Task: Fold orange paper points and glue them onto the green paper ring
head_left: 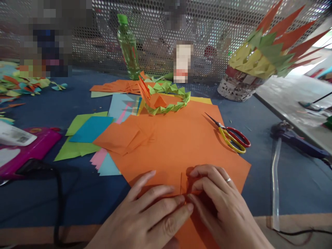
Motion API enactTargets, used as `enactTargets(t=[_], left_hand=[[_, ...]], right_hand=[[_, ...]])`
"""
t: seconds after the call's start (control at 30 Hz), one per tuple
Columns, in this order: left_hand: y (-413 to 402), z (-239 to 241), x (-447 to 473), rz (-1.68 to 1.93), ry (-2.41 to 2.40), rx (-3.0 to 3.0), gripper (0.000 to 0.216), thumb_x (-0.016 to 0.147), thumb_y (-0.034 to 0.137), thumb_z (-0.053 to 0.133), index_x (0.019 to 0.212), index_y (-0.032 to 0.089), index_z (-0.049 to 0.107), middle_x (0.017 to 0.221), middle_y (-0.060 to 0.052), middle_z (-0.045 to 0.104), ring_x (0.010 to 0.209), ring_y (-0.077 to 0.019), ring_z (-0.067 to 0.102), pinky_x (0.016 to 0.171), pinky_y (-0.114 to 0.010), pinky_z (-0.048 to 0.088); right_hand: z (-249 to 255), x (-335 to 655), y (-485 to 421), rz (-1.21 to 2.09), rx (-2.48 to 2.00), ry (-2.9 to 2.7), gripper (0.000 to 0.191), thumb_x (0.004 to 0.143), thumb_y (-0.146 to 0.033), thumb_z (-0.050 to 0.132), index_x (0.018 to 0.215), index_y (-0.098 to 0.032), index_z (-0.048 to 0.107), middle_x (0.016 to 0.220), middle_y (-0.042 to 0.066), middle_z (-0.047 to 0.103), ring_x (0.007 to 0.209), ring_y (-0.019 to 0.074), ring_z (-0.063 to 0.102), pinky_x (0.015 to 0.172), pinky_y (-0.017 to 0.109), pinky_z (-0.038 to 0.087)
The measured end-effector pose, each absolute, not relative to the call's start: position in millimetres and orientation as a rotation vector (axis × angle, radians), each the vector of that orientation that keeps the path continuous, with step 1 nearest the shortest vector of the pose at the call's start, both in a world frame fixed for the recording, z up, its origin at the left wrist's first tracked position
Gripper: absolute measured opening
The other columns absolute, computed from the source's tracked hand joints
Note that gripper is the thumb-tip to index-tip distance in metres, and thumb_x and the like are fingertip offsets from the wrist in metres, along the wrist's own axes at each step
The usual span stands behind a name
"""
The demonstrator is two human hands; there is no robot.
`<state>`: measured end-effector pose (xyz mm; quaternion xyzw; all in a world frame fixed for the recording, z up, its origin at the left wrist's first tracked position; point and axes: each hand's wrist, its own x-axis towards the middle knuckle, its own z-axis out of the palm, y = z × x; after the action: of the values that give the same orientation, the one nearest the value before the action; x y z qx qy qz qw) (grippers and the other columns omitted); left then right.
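Observation:
My left hand [158,214] reaches in from below, its little finger stretched away and its index and middle fingertips pressed on a small piece of orange paper [177,178]. Its thumb is hidden. My right hand [218,193], with a ring on one finger, has curled fingers and thumb pinching the same paper at its right side. The fingertips of both hands nearly meet, and the piece is mostly covered by them. Under them lies a large orange sheet [186,141]. Scissors [230,136] with red and yellow handles rest at its right edge.
Orange slips [124,135], green and blue papers [90,129] lie left. Behind stand a folded green paper ring [168,110], a bottle [128,48] and a paper-covered basket [241,83]. A glue gun [301,138] lies right; a magenta device [38,148] with a black cable lies left.

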<state>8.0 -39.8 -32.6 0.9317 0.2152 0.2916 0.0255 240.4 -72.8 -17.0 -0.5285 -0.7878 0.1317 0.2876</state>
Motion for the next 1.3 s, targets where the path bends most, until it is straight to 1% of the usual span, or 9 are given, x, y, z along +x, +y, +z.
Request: enactTargets(t=[0.1, 0.23, 0.33, 0.43, 0.53, 0.73, 1.1, 1.2, 1.3], left_hand=[[-40.5, -33.3, 8.3, 0.883, 0.662, 2.917, 0.032, 0.107, 0.038, 0.049, 0.127, 0.025, 0.069, 0.12, 0.006, 0.074, 0.117, -0.0136, 0.059, 0.13, -0.035, 0.01], [-43.0, -34.8, 10.1, 0.868, 0.682, 2.91, 0.034, 0.11, 0.03, 0.04, 0.125, 0.025, 0.07, 0.121, 0.006, 0.074, 0.118, -0.0148, 0.057, 0.13, -0.04, 0.007], [-43.0, -34.9, 12.4, 0.898, 0.692, 2.897, 0.031, 0.109, 0.033, 0.044, 0.121, 0.026, 0.072, 0.118, 0.005, 0.075, 0.116, -0.015, 0.058, 0.13, -0.039, 0.008], [-41.5, -35.1, 14.1, 0.934, 0.699, 2.87, 0.028, 0.106, 0.038, 0.051, 0.116, 0.026, 0.074, 0.114, 0.006, 0.075, 0.113, -0.0141, 0.059, 0.13, -0.036, 0.011], [-40.0, -36.3, 14.3, 0.929, 0.711, 2.859, 0.027, 0.107, 0.035, 0.05, 0.114, 0.026, 0.074, 0.114, 0.008, 0.075, 0.113, -0.014, 0.059, 0.13, -0.036, 0.009], [-39.3, -38.6, 14.0, 0.947, 0.695, 2.841, 0.023, 0.103, 0.037, 0.058, 0.114, 0.026, 0.075, 0.112, 0.008, 0.075, 0.113, -0.0146, 0.059, 0.131, -0.037, 0.009], [-43.4, -43.6, 13.8, 0.974, 0.7, 2.849, 0.033, 0.108, 0.03, 0.042, 0.112, 0.026, 0.074, 0.113, 0.005, 0.075, 0.115, -0.0153, 0.06, 0.131, -0.041, 0.009], [-43.7, -43.4, 14.6, 0.97, 0.705, 2.859, 0.035, 0.108, 0.031, 0.04, 0.114, 0.025, 0.073, 0.108, 0.003, 0.074, 0.115, -0.0155, 0.061, 0.13, -0.04, 0.01], [-44.0, -42.5, 15.5, 0.966, 0.734, 2.862, 0.035, 0.108, 0.03, 0.039, 0.116, 0.025, 0.073, 0.101, 0.002, 0.073, 0.113, -0.015, 0.062, 0.13, -0.039, 0.01]], right_hand=[[-15.4, 240.4, -72.5, 0.362, -1.432, -2.11, 0.013, 0.091, -0.013, 0.061, 0.091, -0.024, 0.055, 0.111, 0.004, 0.063, 0.102, 0.0183, 0.061, 0.081, 0.032, 0.051], [-13.7, 241.0, -70.5, 0.359, -1.425, -2.105, 0.014, 0.091, -0.012, 0.061, 0.09, -0.024, 0.054, 0.11, 0.004, 0.063, 0.102, 0.0181, 0.061, 0.082, 0.032, 0.051], [-14.4, 241.5, -69.1, 0.386, -1.414, -2.09, 0.016, 0.089, -0.011, 0.062, 0.091, -0.025, 0.054, 0.108, 0.003, 0.063, 0.104, 0.018, 0.06, 0.084, 0.032, 0.051], [-15.2, 242.0, -68.4, 0.391, -1.431, -2.06, 0.023, 0.088, -0.011, 0.062, 0.104, -0.025, 0.053, 0.109, 0.003, 0.063, 0.105, 0.0179, 0.059, 0.086, 0.032, 0.05], [-15.8, 242.8, -68.2, 0.381, -1.467, -2.014, 0.033, 0.089, -0.01, 0.06, 0.116, -0.025, 0.049, 0.112, 0.003, 0.063, 0.107, 0.0172, 0.059, 0.088, 0.032, 0.05], [-19.2, 247.1, -69.1, 0.352, -1.497, -2.033, 0.033, 0.094, -0.009, 0.052, 0.122, -0.025, 0.047, 0.118, 0.005, 0.063, 0.112, 0.0177, 0.058, 0.093, 0.033, 0.049], [-19.5, 245.6, -69.0, 0.333, -1.505, -2.012, 0.032, 0.101, -0.009, 0.04, 0.127, -0.024, 0.049, 0.121, 0.006, 0.062, 0.113, 0.0176, 0.058, 0.096, 0.035, 0.047], [-19.7, 243.4, -69.0, 0.356, -1.53, -2.017, 0.026, 0.1, -0.021, 0.053, 0.126, -0.026, 0.049, 0.122, 0.006, 0.062, 0.115, 0.0207, 0.056, 0.095, 0.037, 0.047], [-19.1, 240.8, -68.6, 0.371, -1.595, -2.022, 0.047, 0.09, -0.038, 0.074, 0.128, -0.028, 0.048, 0.125, 0.005, 0.061, 0.116, 0.0247, 0.053, 0.093, 0.04, 0.048]])
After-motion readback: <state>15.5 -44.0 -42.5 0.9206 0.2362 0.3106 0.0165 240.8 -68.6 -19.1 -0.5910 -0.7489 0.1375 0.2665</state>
